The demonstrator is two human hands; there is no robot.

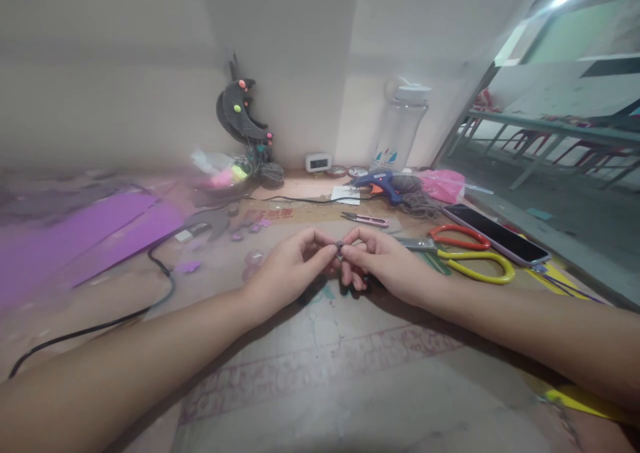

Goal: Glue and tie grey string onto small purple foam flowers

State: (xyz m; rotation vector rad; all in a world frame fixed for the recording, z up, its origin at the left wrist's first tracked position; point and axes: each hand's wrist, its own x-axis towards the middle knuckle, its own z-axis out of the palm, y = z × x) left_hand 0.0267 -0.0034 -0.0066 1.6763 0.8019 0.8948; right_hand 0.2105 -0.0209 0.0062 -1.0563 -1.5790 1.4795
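My left hand (pixel 295 259) and my right hand (pixel 383 256) meet above the middle of the table. Thumb and forefinger of each are pinched on one small dark greyish-purple piece (pixel 340 246); it is too small and too covered by fingertips to name its kind. The other fingers of my right hand curl below it. Just beyond the hands lie thread snips (pixel 365 219). To the right of my right hand rest scissors with one red and one yellow handle (pixel 477 266), their blades partly hidden behind the hand.
Purple foam sheets (pixel 125 229) and small purple cut-outs (pixel 187 266) lie left, near a black cable (pixel 163 266). Along the back stand a dark crescent pincushion (pixel 237 113), a small clock (pixel 319 163), a clear bottle (pixel 401 129) and a blue glue gun (pixel 383 185). A phone (pixel 500 235) lies right.
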